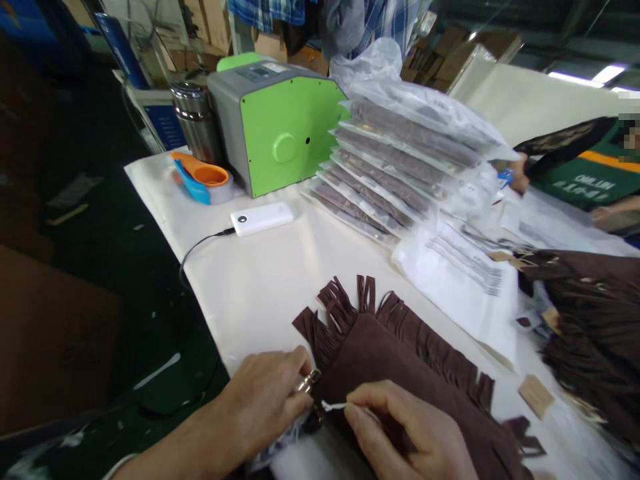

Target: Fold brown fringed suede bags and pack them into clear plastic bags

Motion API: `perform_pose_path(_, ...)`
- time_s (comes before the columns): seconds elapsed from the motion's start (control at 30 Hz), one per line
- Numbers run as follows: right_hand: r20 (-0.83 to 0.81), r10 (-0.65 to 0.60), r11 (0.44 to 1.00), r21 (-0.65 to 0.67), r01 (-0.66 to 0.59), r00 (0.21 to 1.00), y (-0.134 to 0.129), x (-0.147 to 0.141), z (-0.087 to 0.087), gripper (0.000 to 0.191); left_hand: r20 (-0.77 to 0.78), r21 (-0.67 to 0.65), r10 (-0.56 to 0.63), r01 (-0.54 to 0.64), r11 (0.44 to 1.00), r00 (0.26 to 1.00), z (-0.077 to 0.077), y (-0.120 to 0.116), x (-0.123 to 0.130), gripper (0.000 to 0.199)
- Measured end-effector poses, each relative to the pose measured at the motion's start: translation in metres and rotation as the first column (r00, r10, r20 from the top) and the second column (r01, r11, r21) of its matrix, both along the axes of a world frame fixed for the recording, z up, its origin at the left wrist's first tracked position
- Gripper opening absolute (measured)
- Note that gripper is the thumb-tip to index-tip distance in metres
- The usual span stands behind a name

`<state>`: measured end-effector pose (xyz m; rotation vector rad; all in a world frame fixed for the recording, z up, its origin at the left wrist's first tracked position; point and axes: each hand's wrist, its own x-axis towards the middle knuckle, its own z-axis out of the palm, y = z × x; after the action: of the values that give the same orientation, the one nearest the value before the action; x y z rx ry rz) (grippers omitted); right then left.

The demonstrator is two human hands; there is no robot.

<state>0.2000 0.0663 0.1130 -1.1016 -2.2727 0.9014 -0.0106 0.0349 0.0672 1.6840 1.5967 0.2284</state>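
Note:
A dark brown fringed piece (pixel 400 353) lies on the white table at the bottom centre, its fringe pointing up and to the right. At its left edge my left hand (pixel 265 400) is closed on a small metal clasp (pixel 309 381). Just right of it, over the brown piece, my right hand (pixel 410 427) pinches a thin white string (pixel 334 405), whose knotted end sticks out toward the clasp. Clear plastic (pixel 287 440) shows below my left hand.
A green and grey machine (pixel 295 133), steel flask (pixel 195 123), orange and blue tape holder (pixel 203 177) and white power bank (pixel 263 219) stand behind. Stacked bagged goods (pixel 390 160) are at centre right. More brown fringed goods (pixel 595 320) lie right, near another person's hand (pixel 521 175).

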Motion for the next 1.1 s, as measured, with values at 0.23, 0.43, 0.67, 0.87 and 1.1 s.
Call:
perform_pose_path(0.23,0.072,0.029,0.999,0.012,-0.030,0.997,0.010,-0.001,-0.005,0.012,0.218,-0.056,0.121,-0.111,0.992,0.969,0.005,-0.001,0.003,0.006)
perform_pose_path(0.43,0.092,0.071,0.997,-0.046,-0.067,0.993,0.020,-0.005,0.003,0.012,0.494,-0.253,0.264,-0.154,0.955,0.828,0.004,-0.006,0.005,0.005)
perform_pose_path(0.67,0.157,0.163,0.987,-0.012,-0.163,0.974,0.019,-0.010,0.002,0.012,0.676,-0.341,0.349,-0.145,0.929,0.649,-0.013,-0.015,-0.004,0.009)
perform_pose_path(0.87,0.176,0.191,0.981,-0.011,-0.192,0.966,0.013,-0.015,-0.001,0.016,0.747,-0.346,0.341,-0.105,0.932,0.570,-0.022,-0.017,-0.006,0.010)
perform_pose_path(1.1,0.179,0.150,0.988,-0.058,-0.142,0.972,0.007,-0.017,-0.006,0.016,0.752,-0.342,0.313,-0.062,0.938,0.580,-0.019,-0.021,-0.009,0.010)
